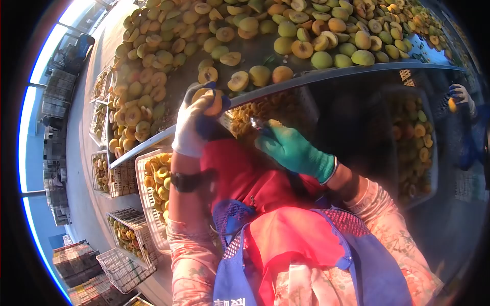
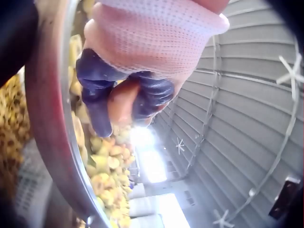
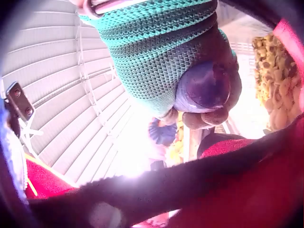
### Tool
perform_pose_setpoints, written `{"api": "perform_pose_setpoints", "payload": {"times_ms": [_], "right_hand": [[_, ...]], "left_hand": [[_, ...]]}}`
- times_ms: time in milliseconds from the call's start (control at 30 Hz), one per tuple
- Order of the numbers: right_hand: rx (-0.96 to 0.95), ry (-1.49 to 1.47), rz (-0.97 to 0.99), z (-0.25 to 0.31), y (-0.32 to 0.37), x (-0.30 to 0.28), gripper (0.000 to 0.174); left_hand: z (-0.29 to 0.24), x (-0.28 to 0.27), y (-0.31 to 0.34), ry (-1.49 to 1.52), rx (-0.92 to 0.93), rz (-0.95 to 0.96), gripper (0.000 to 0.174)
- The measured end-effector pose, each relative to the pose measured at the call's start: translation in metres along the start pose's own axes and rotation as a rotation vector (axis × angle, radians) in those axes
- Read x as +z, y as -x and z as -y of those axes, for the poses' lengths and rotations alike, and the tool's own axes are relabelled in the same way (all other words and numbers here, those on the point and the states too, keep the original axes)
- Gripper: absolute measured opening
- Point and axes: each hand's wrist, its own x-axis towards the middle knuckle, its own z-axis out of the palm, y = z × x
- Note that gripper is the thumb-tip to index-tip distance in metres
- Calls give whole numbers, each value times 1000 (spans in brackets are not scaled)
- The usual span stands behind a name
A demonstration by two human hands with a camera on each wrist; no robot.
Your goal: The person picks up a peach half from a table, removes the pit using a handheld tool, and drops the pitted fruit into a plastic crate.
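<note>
Side crate: white plastic crate beside the left forearm, holding yellow fruit pieces.
Left hand: fingers bent, dark-coated fingertips pinching a fruit piece. Barely open, just the width of the piece.
Hold: we'd keep the pinch light but steady, fingertips out of the tool's line. Too hard a squeeze would probably bruise or slip it.
Fruit piece: in the left fingers, raised near the table's metal rim. Yellow-orange, smooth and rounded where we see it; fingers cover much of it. Can't confirm stone or no stone.
Table fruit: heaped halves beyond the rim, green to orange skins, pale cut faces, some with brown centres.
Lower crate: fruit pieces below the rim, between and behind the hands.
Metal tool: shiny end pokes out of the right fingers, apart from the fruit piece. Tip shape too small to tell.
Right hand: green glove, fingers curled round the tool, no real opening visible. We'd want a firm grip, short controlled strokes, wrist close to the rim.
Far right: another gloved hand by an orange fruit; grip unclear to us.
</note>
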Motion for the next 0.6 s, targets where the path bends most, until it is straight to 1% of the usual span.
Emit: {"api": "perform_pose_setpoints", "payload": {"times_ms": [67, 100, 133, 200, 233, 267, 367, 433, 467, 567, 600], "right_hand": [[-130, 89, -42, 14, -4, 8, 28], [-195, 135, -63, 21, -6, 11, 28], [-205, 167, -71, 27, -7, 16, 31], [-191, 262, -39, 22, -5, 20, 32], [-183, 310, -24, 19, -4, 22, 33], [-172, 350, -45, 18, -2, 25, 36], [-94, 461, 65, 23, 2, 21, 35], [-75, 480, 101, 27, 3, 20, 37], [-68, 491, 120, 28, 4, 19, 37], [-47, 417, 139, 8, 8, 26, 39], [-97, 317, 107, 9, 7, 28, 38]], "left_hand": [[30, -14, 9, 135, 98, 64, 21], [36, -6, 19, 185, 81, 52, 20], [40, 4, 29, 222, 62, 30, 19], [48, 16, 43, 279, 4, 7, 18], [47, 17, 48, 320, -91, 2, 22], [47, 22, 54, 330, -62, 20, 25], [46, 46, 67, 361, -26, 41, 31], [49, 49, 67, 384, -77, 17, 34], [54, 41, 65, 372, -59, 87, 34], [78, 8, 63, -14, 39, 85, 34], [72, 16, 69, 3, 41, 67, 36]]}}
